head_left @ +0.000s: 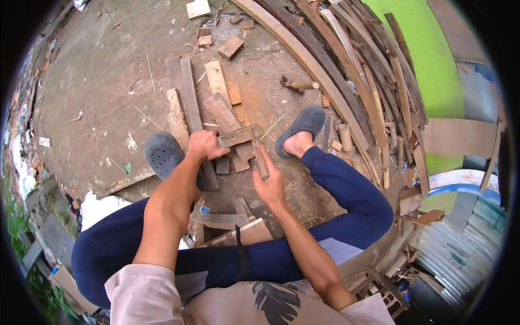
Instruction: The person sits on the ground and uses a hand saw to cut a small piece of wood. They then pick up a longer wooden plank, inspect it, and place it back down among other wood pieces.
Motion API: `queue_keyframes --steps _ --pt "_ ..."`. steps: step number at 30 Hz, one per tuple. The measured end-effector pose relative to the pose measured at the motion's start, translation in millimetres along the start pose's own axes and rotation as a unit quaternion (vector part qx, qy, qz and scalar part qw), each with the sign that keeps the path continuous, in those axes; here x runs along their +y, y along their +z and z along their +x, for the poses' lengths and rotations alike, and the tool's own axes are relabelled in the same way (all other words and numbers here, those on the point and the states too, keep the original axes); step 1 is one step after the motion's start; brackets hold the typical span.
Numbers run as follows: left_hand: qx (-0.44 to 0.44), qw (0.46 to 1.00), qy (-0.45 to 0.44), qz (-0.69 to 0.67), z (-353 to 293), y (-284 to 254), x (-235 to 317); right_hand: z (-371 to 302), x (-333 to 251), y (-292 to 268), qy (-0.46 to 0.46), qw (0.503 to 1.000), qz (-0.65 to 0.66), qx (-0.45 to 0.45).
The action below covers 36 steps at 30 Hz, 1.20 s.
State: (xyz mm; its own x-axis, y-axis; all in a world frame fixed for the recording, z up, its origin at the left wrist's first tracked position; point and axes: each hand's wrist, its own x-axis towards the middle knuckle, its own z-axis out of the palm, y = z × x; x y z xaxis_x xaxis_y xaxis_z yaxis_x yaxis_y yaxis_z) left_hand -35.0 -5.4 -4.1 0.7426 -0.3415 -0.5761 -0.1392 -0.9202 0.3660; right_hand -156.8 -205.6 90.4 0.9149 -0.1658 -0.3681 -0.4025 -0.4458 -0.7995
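Note:
My left hand (204, 145) is closed on the left end of a short wooden board (236, 136), pressing it down over other wood pieces between my feet. My right hand (270, 183) grips the wooden handle of a handsaw (260, 160). Its thin blade, seen nearly edge-on, meets the board near the right end. Orange sawdust (241, 111) lies just beyond. Under and around the board are a reddish plank (221, 110), a pale block (216, 79) and a long dark plank (190, 95). How deep the blade sits in the wood I cannot tell.
A hammer-like tool (301, 85) with a wooden handle lies beyond my right foot. Long timbers (319, 65) are stacked along the right, beside a green wall (433, 65). Small offcuts (231, 47) lie farther off. Boards (222, 220) rest near my legs. Dark clogs (164, 154) cover my feet.

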Motion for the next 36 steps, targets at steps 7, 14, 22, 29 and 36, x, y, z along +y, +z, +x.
queue_keyframes --steps 7,14,22,29,36 --pt "-0.003 1.0 0.008 0.016 -4 -6 5 -26 -71 -7 0.073 0.996 -0.044 0.0" --pt "0.038 0.999 0.023 0.011 3 3 -5 -114 -103 -59 -0.077 0.995 -0.05 0.049" --pt "0.211 0.971 0.109 -0.001 -17 23 2 -166 -77 -117 -0.035 0.989 -0.067 0.124" --pt "0.149 0.984 0.088 -0.044 15 29 68 -150 -31 -112 0.044 0.989 0.08 0.118" --pt "0.169 0.941 -0.03 -0.292 23 -6 70 -133 -22 -102 0.012 0.994 0.043 0.102"
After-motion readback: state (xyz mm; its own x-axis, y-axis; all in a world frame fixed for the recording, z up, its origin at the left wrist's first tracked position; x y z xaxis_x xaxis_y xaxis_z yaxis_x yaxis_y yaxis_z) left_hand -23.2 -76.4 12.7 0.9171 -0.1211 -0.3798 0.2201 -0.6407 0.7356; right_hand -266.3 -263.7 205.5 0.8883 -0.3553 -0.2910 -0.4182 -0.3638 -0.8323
